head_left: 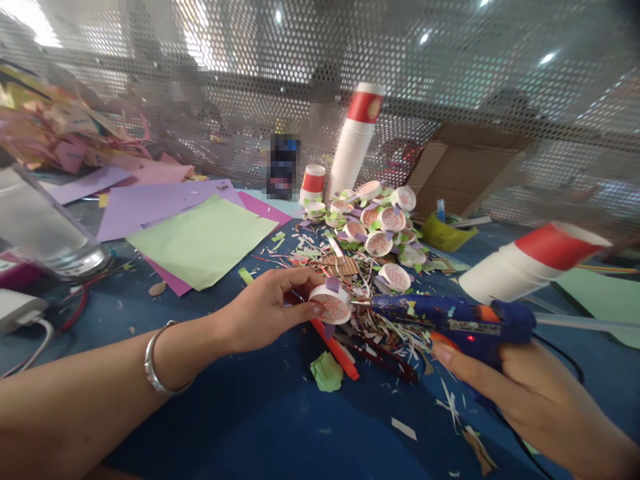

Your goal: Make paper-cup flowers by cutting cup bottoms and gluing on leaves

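My left hand pinches a paper-cup bottom, a shallow white round with a reddish pattern and purple paper tabs at its top and bottom. In my right hand is a blue glue gun with an orange trigger and a clear glue stick out the back. Its metal nozzle points left, right at the cup bottom's edge; whether they touch I cannot tell. Under my left hand lies a red pen-like tool, partly hidden. A crumpled green paper piece rests just in front of it.
Behind my hands are a pile of similar cup bottoms, paper scraps and a tall cup stack. More cups lean at right. Coloured sheets and a glass of water occupy the left. A black cord trails at right.
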A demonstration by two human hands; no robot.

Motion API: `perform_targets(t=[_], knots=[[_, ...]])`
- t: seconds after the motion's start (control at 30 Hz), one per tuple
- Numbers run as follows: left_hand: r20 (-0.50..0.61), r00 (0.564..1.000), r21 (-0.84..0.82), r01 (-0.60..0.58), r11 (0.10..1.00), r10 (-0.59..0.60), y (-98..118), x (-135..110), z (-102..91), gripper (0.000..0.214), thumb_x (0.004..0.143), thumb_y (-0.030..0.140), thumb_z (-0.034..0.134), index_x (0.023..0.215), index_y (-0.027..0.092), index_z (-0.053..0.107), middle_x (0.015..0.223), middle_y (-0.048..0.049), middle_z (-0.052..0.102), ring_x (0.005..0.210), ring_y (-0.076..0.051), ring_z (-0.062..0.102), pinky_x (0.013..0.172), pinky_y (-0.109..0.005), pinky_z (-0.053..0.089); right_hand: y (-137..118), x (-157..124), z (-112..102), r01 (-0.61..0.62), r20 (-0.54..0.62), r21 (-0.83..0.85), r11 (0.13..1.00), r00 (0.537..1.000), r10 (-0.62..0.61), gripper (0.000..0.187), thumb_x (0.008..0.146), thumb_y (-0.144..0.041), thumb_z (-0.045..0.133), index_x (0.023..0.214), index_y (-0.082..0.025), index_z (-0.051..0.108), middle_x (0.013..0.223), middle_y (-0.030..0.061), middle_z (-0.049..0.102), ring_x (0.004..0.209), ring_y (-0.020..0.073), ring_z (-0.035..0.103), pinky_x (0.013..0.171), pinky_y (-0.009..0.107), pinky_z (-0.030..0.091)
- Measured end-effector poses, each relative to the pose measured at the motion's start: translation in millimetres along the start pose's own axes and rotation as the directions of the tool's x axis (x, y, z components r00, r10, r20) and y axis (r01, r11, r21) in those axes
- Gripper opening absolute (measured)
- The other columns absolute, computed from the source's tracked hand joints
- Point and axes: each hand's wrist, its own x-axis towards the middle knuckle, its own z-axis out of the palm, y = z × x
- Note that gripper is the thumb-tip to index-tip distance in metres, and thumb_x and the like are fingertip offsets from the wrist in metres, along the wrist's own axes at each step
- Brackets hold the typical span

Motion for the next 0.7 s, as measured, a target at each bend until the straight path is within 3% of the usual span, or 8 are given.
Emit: perform_targets(t=[0.37, 0.57, 0.7], knots=[[0.027, 1.000, -0.029, -0.008, 1.000, 0.009, 2.0, -0.3, -0.6, 0.015, 0.092, 0.031, 0.067, 0.092, 0.016, 0.066, 0.084, -0.0002, 0.064, 0.076, -0.011, 0.056, 0.071, -0.026, 0.044, -2.0, -1.8, -1.6, -0.028, 0.000, -0.011, 1.000, 1.000, 0.028, 0.027, 0.092, -0.046, 0.060, 0.077, -0.028, 0.074, 0.070, -0.0037, 0.079, 0.062, 0.0221, 0.074, 0.060, 0.027, 0.063], [0.012, 0.999, 0.038, -0.033, 0.999, 0.032, 6.5, -2.9, -3.2, 0.015, 0.094, 0.029, 0.066, 0.103, 0.017, 0.071, 0.097, -0.0044, 0.071, 0.086, -0.015, 0.062, 0.079, -0.028, 0.047, -1.5, 1.0, -1.8, -0.049, 0.011, -0.010, 0.999, 0.999, 0.049, 0.029, 0.092, -0.047, 0.060, 0.078, -0.026, 0.075, 0.071, -0.0025, 0.080, 0.059, 0.0223, 0.074, 0.058, 0.028, 0.063], [0.024, 0.999, -0.190, -0.036, 0.981, 0.041, 8.9, -2.3, -2.4, 0.015, 0.093, 0.030, 0.071, 0.098, 0.016, 0.068, 0.090, -0.0026, 0.068, 0.080, -0.012, 0.060, 0.074, -0.026, 0.046, 0.2, 1.2, -1.0, -0.065, 0.006, -0.003, 0.998, 0.998, 0.065, 0.029, 0.092, -0.045, 0.061, 0.077, -0.025, 0.076, 0.071, -0.0015, 0.079, 0.060, 0.0214, 0.074, 0.057, 0.025, 0.062]])
